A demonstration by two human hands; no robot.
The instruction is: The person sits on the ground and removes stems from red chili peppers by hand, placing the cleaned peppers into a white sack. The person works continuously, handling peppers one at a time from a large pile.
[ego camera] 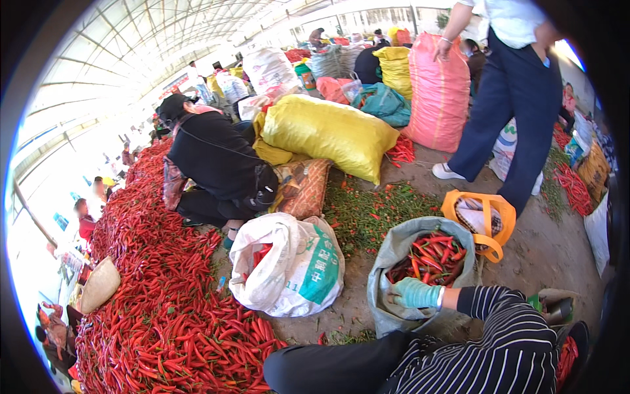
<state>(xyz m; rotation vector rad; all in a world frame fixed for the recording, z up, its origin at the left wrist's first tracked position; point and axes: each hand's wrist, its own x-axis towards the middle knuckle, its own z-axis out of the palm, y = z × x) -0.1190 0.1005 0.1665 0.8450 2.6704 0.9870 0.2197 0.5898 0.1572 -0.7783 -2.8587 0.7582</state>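
Note:
My right hand [416, 293], in a turquoise glove, reaches over the near side of an open grey woven sack [381, 266]. Its fingers rest against the sack's inner side, and I cannot tell whether they grip anything. Red chili peppers [435, 253] fill the sack's mouth, just beyond the glove. My left hand is out of view. Beside the grey sack stands a white woven sack [295, 263] with a green printed panel, its rim rolled down and a few chilies inside. A large heap of red chilies [187, 344] spreads on the left.
A person in black [221, 152] crouches by the heap. Green stems and chili scraps [384, 212] litter the ground. Behind lie a full yellow sack [330, 130] and an upright pink sack [438, 93], touched by a standing person [507, 93]. An orange bag [507, 216] sits at the right.

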